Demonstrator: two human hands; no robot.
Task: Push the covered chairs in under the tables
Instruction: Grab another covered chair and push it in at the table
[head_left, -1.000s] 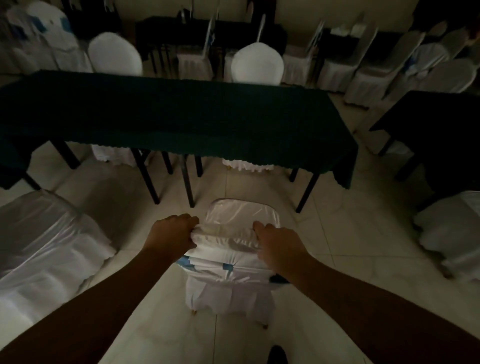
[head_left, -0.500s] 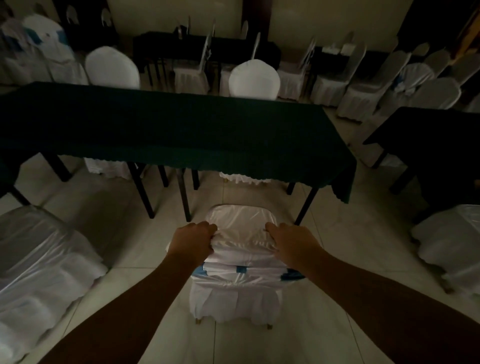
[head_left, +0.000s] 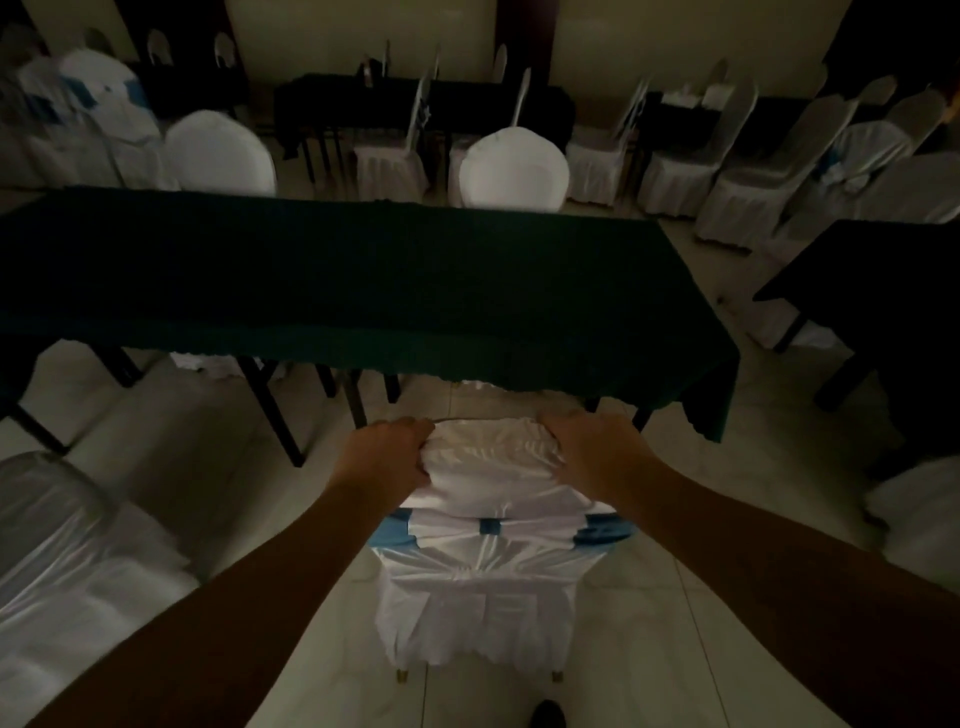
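Observation:
A chair in a white cover with a blue sash stands right in front of me, its back toward me. My left hand grips the left top corner of the backrest and my right hand grips the right top corner. The seat is hidden under the near edge of a long table with a dark green cloth. The chair's two rear feet rest on the tiled floor.
Another white-covered chair stands close at my lower left and one at the right edge. Two covered chairs sit at the table's far side. A dark table is at right. Black table legs stand left of my chair.
Both hands have pushed the chair forward; its seat, in the open a second ago, now sits under the green cloth's edge. I have stepped closer to the table.

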